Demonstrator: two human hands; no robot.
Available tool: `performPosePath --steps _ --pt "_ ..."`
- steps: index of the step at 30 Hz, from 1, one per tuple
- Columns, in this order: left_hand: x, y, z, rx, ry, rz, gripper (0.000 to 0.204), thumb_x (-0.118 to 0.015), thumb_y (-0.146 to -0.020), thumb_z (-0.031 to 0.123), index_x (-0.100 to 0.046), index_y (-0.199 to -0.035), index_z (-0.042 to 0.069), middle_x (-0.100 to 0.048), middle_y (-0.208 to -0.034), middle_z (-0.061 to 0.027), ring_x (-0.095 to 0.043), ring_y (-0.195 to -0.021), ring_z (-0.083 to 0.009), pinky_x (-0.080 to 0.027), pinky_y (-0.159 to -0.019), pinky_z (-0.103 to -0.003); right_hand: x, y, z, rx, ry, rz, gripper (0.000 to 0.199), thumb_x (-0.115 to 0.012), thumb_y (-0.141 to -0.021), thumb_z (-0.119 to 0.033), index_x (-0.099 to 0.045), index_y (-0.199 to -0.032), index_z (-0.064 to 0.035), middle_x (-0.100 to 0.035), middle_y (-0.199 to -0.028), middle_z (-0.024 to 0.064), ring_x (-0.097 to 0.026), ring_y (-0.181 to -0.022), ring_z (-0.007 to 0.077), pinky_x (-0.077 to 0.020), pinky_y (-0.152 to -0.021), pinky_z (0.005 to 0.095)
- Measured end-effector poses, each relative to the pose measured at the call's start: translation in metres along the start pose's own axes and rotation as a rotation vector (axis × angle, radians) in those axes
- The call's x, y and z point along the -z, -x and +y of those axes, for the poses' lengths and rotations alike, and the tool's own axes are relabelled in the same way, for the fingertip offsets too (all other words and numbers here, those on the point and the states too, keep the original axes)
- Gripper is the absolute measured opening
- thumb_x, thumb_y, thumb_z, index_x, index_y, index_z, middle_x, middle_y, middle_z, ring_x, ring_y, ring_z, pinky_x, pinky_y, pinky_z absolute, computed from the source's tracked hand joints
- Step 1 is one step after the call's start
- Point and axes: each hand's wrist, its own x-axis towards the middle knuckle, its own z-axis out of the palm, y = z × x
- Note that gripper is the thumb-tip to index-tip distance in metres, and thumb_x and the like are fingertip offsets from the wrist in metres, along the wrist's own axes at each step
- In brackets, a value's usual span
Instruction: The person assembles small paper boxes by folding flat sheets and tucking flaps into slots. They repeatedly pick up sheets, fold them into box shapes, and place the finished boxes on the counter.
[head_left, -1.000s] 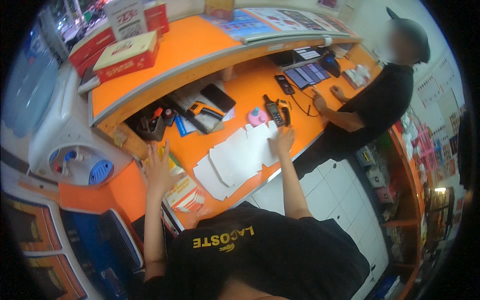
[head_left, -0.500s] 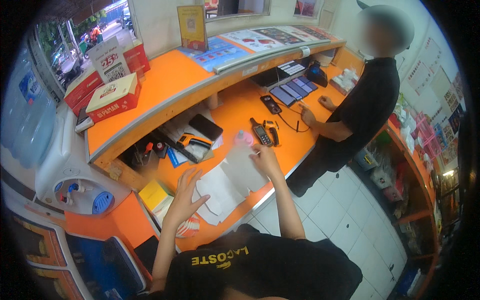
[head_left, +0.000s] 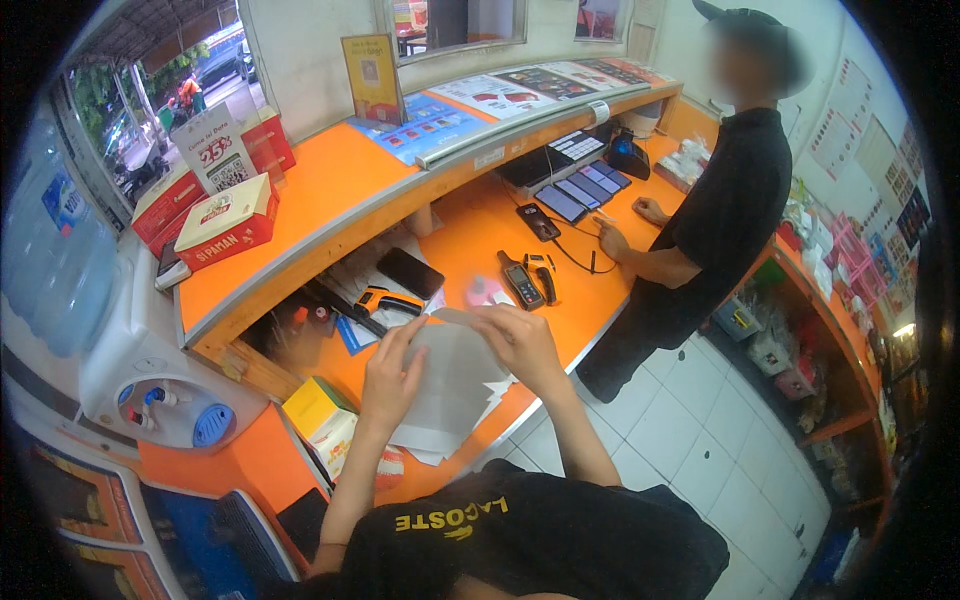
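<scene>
A greyish, thin sheet of paper (head_left: 448,388) is lifted at its far edge over the orange counter (head_left: 455,245). My left hand (head_left: 393,378) has its fingers closed at the sheet's upper left side. At the upper right edge, my right hand (head_left: 525,348) pinches the paper between thumb and fingers. White paper with jagged edges (head_left: 496,390) shows from under the sheet on the right. Just beyond my hands are a pink object (head_left: 484,291), a black phone (head_left: 410,273) and an orange-black handheld device (head_left: 388,301).
A handheld radio-like device (head_left: 521,284) and a cabled phone (head_left: 538,222) lie farther right, before a row of several phones (head_left: 585,192). A co-worker in black (head_left: 745,190) stands there. A yellow-white box (head_left: 322,412) and a water dispenser (head_left: 165,390) are at left. A raised shelf (head_left: 330,160) overhangs the back.
My right hand has moved left and nearer, bringing the grey sheet over the white paper. My left hand has gone from spread fingers to closing on the sheet's edge.
</scene>
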Motion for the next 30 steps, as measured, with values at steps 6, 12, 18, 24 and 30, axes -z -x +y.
performPosePath --steps 6,12,18,24,30 --pt "0.009 0.01 0.0 -0.057 0.063 0.096 0.026 -0.067 -0.084 0.002 -0.066 -0.111 0.005 -0.064 -0.102 -0.0122 -0.064 -0.089 -0.0226 -0.053 -0.071 -0.031 -0.012 0.014 -0.023 0.117 0.109 0.23 0.022 -0.073 -0.078 -0.005 -0.072 -0.1 -0.0089 -0.071 -0.088 0.0058 -0.067 -0.08 0.0231 -0.0517 -0.073 0.0316" --pt "0.015 0.017 0.007 0.026 0.292 0.234 0.024 -0.07 -0.081 -0.002 -0.068 -0.104 0.004 -0.06 -0.09 -0.0085 -0.061 -0.082 -0.018 -0.05 -0.066 -0.026 -0.013 0.017 -0.057 0.217 0.369 0.356 0.043 -0.082 -0.068 -0.008 -0.068 -0.109 -0.0103 -0.063 -0.107 0.0082 -0.062 -0.091 0.0265 -0.0495 -0.082 0.0349" --pt "0.021 0.021 0.014 -0.306 -0.002 0.288 0.029 -0.071 -0.072 -0.006 -0.07 -0.099 0.006 -0.058 -0.084 -0.0072 -0.059 -0.077 -0.0215 -0.048 -0.065 -0.03 -0.025 0.026 -0.072 -0.466 -0.749 0.056 0.034 -0.07 -0.084 -0.011 -0.058 -0.115 -0.0047 -0.063 -0.098 0.0095 -0.063 -0.082 0.0197 -0.0512 -0.072 0.0313" --pt "0.021 0.021 0.009 -0.439 -0.099 0.26 0.033 -0.07 -0.07 -0.007 -0.068 -0.1 0.008 -0.059 -0.086 -0.0082 -0.059 -0.077 -0.0253 -0.05 -0.069 -0.033 -0.021 0.029 -0.067 -0.477 -0.729 0.064 0.023 -0.069 -0.088 -0.006 -0.059 -0.108 0.0008 -0.069 -0.093 0.0078 -0.063 -0.077 0.0113 -0.0499 -0.062 0.0243" --pt "0.016 0.029 0.024 -0.019 0.315 0.209 0.022 -0.068 -0.083 -0.004 -0.066 -0.104 0.004 -0.064 -0.097 -0.0077 -0.063 -0.087 -0.0169 -0.052 -0.075 -0.028 -0.026 0.021 -0.075 -0.089 -0.061 0.354 0.011 -0.074 -0.077 -0.001 -0.069 -0.087 -0.0031 -0.068 -0.084 0.0088 -0.064 -0.071 0.0196 -0.0505 -0.062 0.0318"
